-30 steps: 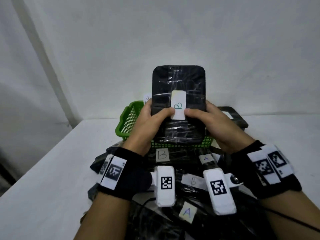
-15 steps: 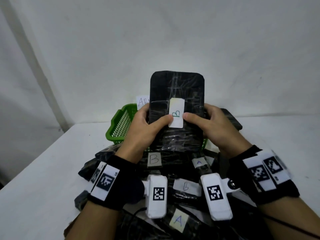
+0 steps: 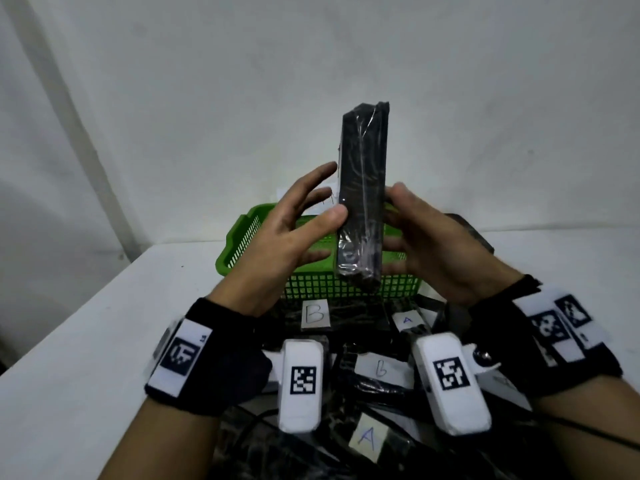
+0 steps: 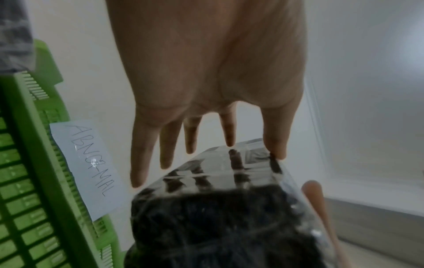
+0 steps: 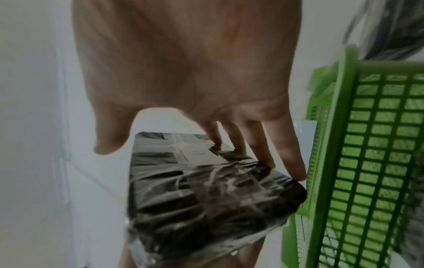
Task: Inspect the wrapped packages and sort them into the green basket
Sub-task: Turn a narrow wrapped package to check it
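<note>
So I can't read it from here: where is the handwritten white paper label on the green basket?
The white paper label sits on the green plastic basket's rim, left of the left hand.

Head view looks down; wrist views close, sharing the package (image 3: 362, 202).

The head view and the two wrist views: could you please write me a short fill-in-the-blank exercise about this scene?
1. The black wrapped package is held upright between ____ hands.
2. The basket behind the package is ____ in colour.
3. The paper label taped to the basket's rim reads ____.
4. The left hand touches the package with fingers that are ____, not curled.

Missing words: two (both); green; ABNORMAL; straight
</note>
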Motion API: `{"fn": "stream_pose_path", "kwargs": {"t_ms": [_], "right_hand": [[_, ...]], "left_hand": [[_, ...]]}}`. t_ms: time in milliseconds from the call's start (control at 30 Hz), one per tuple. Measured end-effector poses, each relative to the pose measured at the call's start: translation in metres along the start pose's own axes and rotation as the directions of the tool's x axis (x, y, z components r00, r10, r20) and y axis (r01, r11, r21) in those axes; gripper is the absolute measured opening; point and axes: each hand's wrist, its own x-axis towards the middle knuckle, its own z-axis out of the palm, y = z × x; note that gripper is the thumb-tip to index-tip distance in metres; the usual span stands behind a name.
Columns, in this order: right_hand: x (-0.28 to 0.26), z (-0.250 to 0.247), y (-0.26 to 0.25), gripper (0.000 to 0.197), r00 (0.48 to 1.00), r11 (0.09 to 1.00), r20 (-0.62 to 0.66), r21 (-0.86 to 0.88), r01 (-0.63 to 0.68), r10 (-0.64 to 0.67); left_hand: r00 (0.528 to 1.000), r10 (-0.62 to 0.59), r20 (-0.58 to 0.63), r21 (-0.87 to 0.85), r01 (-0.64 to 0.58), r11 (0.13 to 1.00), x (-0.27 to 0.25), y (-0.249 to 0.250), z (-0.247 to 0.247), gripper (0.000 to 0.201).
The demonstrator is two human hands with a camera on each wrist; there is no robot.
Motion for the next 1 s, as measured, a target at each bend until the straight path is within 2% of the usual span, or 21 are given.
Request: {"fn": "stream_pose_path", "kwargs": {"t_ms": [167, 267, 367, 500, 567, 633, 667, 733, 767, 833, 933, 1000], "right_hand": [[-0.005, -0.006, -0.003, 0.070, 1.000, 1.000, -0.008, 0.029, 0.006, -0.006], [-0.007, -0.004, -0.005, 0.060, 0.999, 0.998, -0.024, -0.041, 0.046, -0.047], [-0.009, 0.002, -0.006, 0.063, 0.990, 0.985, -0.033, -0.104, 0.135, -0.140], [-0.010, 0.010, -0.001, 0.083, 0.944, 0.944, -0.103, -0.136, 0.300, -0.315], [-0.009, 0.009, 0.000, 0.076, 0.942, 0.942, -0.088, -0.124, 0.313, -0.324], [-0.010, 0.007, -0.003, 0.068, 0.963, 0.966, -0.086, -0.011, 0.257, -0.257], [-0.010, 0.004, -0.004, 0.063, 0.968, 0.972, -0.121, 0.060, 0.228, -0.220], [-0.008, 0.003, -0.005, 0.039, 0.945, 0.958, -0.230, 0.112, 0.263, -0.232], [-0.007, 0.002, -0.006, 0.029, 0.918, 0.952, -0.296, 0.073, 0.297, -0.264], [-0.005, 0.000, -0.004, 0.024, 0.882, 0.954, -0.375, -0.026, 0.298, -0.286], [-0.006, -0.001, -0.003, 0.017, 0.922, 0.974, -0.313, -0.077, 0.214, -0.227], [-0.006, -0.001, 0.000, 0.016, 0.907, 0.969, -0.346, -0.135, 0.206, -0.241]], "left_hand": [[0.998, 0.023, 0.056, 0.010, -0.024, 1.000, -0.003, 0.002, 0.009, 0.059], [0.997, 0.041, 0.069, 0.036, -0.043, 0.998, -0.006, 0.002, 0.012, 0.062], [0.994, 0.068, 0.082, 0.069, -0.074, 0.995, -0.009, 0.007, 0.009, 0.068], [0.994, 0.071, 0.078, 0.090, -0.078, 0.993, -0.010, 0.017, -0.003, 0.081], [0.997, 0.066, 0.046, 0.057, -0.069, 0.996, -0.009, 0.019, -0.005, 0.073], [0.999, 0.007, -0.037, -0.031, -0.008, 0.999, -0.007, 0.016, -0.006, 0.065], [0.997, -0.031, -0.072, -0.064, 0.027, 0.998, -0.007, 0.014, -0.006, 0.065], [0.991, -0.097, -0.089, -0.076, 0.090, 0.993, -0.005, 0.007, -0.004, 0.064], [0.990, -0.112, -0.090, -0.074, 0.106, 0.992, -0.006, 0.005, -0.001, 0.060], [0.983, -0.120, -0.136, -0.079, 0.110, 0.991, -0.006, 0.003, 0.005, 0.051], [0.974, -0.107, -0.199, -0.076, 0.093, 0.993, -0.006, 0.001, 0.009, 0.050], [0.977, -0.101, -0.189, -0.029, 0.098, 0.995, -0.005, 0.000, 0.011, 0.052]]}}
